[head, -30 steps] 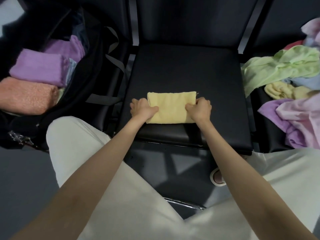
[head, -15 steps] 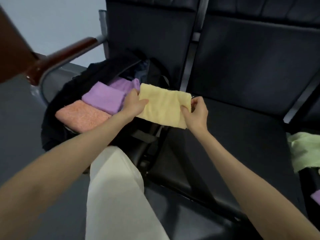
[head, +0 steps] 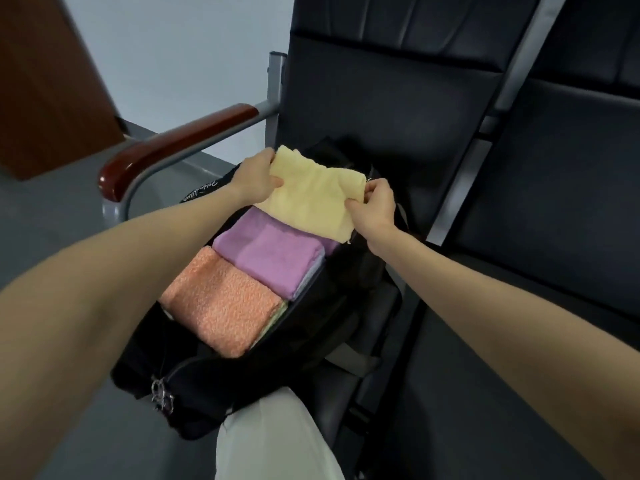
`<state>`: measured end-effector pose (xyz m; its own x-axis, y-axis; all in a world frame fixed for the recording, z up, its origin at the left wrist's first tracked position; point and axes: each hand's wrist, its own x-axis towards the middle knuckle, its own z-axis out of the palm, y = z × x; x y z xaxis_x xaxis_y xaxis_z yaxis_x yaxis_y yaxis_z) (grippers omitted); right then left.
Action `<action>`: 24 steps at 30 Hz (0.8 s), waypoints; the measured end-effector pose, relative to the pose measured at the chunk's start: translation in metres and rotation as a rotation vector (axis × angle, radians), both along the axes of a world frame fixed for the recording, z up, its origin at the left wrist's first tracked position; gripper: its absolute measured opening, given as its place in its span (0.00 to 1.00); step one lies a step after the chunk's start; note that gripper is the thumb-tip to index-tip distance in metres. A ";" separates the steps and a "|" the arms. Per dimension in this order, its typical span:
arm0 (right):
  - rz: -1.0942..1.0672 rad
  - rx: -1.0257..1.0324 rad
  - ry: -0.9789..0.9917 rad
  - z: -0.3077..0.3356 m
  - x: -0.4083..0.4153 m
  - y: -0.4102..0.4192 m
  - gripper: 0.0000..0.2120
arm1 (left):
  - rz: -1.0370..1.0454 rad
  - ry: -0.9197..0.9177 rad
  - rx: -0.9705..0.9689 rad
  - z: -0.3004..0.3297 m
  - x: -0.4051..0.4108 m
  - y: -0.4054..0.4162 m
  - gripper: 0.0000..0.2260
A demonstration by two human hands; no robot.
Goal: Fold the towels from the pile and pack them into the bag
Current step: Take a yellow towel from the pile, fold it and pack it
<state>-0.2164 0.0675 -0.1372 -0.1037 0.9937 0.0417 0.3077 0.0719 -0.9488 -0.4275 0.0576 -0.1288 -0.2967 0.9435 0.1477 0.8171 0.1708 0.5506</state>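
Observed: the folded yellow towel point(head: 317, 197) is now held in the air above the far end of the open black bag point(head: 242, 368), which sits on the leftmost seat beside the wooden armrest point(head: 173, 147). The left hand point(head: 254, 180) pinches the towel's edge at about 10 o'clock, thumb on top and fingers point(head: 266, 156) curled round the far corner. The right hand point(head: 375, 206) pinches the opposite edge at about 3 o'clock, fingers closed on the cloth. The towel sags slightly between the two grips and keeps its fold.

Change: one second ago the towel lay flat on the middle seat with both hands pressing its ends; half a second ago it was lifted and midway toward the bag. It has since travelled to hang over the bag's opening, and the view has swung left, so the unfolded pile is out of sight.

Bag contents: a folded purple towel point(head: 273, 258) at centre and a folded orange towel point(head: 221, 310) at 7 o'clock, side by side, touching. Thin edges of other cloth show beneath them; their number cannot be told.

Judgement: folding of this towel is complete; placement is under way. The free space appears to lie at 12 o'clock, beyond the purple towel, though the yellow towel hides it.
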 end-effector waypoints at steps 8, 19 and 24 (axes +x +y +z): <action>-0.053 -0.098 -0.056 -0.055 -0.026 0.033 0.12 | -0.026 0.010 -0.038 -0.058 -0.027 0.051 0.13; 0.109 -0.130 -0.280 -0.080 -0.028 0.047 0.19 | 0.186 0.275 -0.170 -0.085 -0.021 0.064 0.10; 0.136 0.016 -0.384 -0.058 0.006 0.030 0.19 | 0.162 0.446 -0.217 -0.073 0.009 0.044 0.11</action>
<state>-0.2109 0.0974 -0.1952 -0.2451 0.9694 -0.0099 0.6264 0.1505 -0.7648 -0.4181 0.1019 -0.2022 -0.3940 0.9138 0.0992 0.9179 0.3857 0.0930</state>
